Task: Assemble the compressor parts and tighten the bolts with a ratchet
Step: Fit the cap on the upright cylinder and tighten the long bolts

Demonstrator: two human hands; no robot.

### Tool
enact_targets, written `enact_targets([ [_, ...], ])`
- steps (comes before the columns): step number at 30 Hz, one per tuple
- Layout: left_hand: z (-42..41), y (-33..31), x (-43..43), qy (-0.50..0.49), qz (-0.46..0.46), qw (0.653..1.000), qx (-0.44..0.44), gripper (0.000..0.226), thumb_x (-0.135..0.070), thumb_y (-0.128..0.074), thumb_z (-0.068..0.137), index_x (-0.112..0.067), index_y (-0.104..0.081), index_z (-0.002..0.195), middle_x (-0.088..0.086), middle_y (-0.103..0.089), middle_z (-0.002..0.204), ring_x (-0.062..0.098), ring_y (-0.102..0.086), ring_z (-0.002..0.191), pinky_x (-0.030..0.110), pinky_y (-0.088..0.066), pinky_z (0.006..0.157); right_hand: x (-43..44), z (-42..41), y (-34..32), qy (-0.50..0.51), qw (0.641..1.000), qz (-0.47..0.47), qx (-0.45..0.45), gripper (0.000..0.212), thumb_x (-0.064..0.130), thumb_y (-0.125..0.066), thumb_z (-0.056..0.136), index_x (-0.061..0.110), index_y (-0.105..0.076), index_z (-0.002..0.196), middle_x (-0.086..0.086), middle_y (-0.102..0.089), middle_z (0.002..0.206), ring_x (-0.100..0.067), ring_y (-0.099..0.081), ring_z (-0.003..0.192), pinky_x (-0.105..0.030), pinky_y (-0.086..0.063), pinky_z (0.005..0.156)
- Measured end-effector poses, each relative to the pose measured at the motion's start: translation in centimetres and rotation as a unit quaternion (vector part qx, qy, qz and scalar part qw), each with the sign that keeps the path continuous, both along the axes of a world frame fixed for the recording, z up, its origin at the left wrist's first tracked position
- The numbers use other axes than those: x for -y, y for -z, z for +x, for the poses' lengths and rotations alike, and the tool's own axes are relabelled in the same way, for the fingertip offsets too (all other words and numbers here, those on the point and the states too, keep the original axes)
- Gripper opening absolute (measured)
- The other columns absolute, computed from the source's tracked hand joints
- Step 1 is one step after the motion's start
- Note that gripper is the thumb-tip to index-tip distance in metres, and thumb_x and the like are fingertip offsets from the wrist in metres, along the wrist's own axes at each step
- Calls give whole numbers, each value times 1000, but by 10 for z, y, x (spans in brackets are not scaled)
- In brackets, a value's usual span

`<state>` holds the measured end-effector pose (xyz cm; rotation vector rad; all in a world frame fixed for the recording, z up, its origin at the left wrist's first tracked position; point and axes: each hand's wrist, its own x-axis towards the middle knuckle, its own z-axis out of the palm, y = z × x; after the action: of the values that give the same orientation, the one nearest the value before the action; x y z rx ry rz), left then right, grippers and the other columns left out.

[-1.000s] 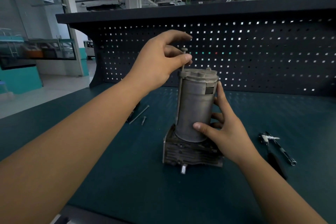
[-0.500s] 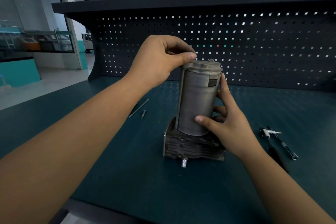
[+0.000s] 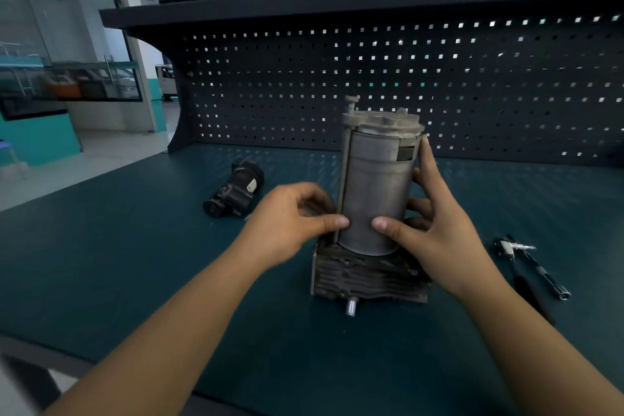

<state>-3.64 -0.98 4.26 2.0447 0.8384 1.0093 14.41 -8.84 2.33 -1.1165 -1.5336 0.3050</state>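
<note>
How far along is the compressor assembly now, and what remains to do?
Done: the cylinder stands on the finned base, with the cap on top. In hand: the left hand and right hand grip the cylinder; the long bolt sticks up above the cap, not seated. Left: seat it and tighten with the ratchet, which lies untouched on the bench.

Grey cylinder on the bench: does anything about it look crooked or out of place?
One thing: the long bolt down its left side stands proud, its head above the top cap instead of seated, so it looks not yet tightened. The cylinder itself stands upright on the finned base.
</note>
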Motion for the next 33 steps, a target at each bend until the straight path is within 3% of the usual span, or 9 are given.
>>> enact_targets([
  [2, 1, 7, -4, 0, 1, 1000, 17, 17, -27, -79, 62, -26, -62, 67, -1, -68, 68, 20, -66, 69, 39, -54, 75, 1, -1, -1, 0, 1000, -5, -2, 97, 36, -71, 70, 66, -2, 132, 40, -36, 136, 5, -55, 110, -17, -50, 85],
  [6, 2, 14, -5, 14, 10, 998, 66, 15, -40, -74, 53, -31, -65, 60, -5, -68, 61, 11, -66, 60, 24, -55, 63, 3, -2, -4, 2, 1000, -15, -7, 97, 52, -66, 60, 71, -2, 130, 41, -36, 134, 4, -55, 111, -21, -50, 86],
  [12, 4, 22, -8, 22, 23, 994, 107, 14, -41, -74, 53, -33, -67, 62, -3, -68, 61, 7, -65, 55, 15, -50, 56, 1, -1, -2, 1, 1000, -9, -3, 99, 52, -66, 59, 67, -2, 133, 42, -38, 133, 4, -56, 109, -24, -51, 86],
  [18, 2, 26, -7, 25, 46, 993, 104, 19, -45, -72, 57, -29, -67, 66, -2, -69, 62, 10, -66, 56, 17, -50, 56, 2, -2, -3, -3, 1000, -5, -5, 97, 52, -67, 59, 70, -4, 130, 40, -37, 135, 4, -56, 110, -24, -51, 87],
  [24, 0, 24, -5, 12, 60, 994, 86, 15, -45, -70, 57, -35, -68, 68, -11, -67, 63, 3, -63, 58, 14, -49, 56, 2, -2, -3, 2, 1000, -11, -4, 97, 52, -67, 58, 69, -3, 130, 43, -36, 134, 5, -56, 109, -26, -51, 88],
  [28, 0, 25, -4, 12, 51, 995, 87, 11, -42, -72, 59, -34, -66, 65, -6, -68, 63, 8, -65, 59, 19, -52, 58, 3, -2, -3, 5, 1000, -12, 0, 99, 52, -67, 58, 66, -3, 132, 41, -35, 135, 6, -56, 109, -23, -52, 87],
  [33, -3, 26, -4, 5, 58, 996, 64, 13, -23, -77, 71, -31, -66, 69, -2, -68, 65, 14, -66, 62, 27, -56, 62, 3, -3, -3, 4, 1000, -13, -4, 100, 52, -67, 57, 66, -3, 133, 37, -37, 137, 6, -56, 109, -24, -51, 87],
])
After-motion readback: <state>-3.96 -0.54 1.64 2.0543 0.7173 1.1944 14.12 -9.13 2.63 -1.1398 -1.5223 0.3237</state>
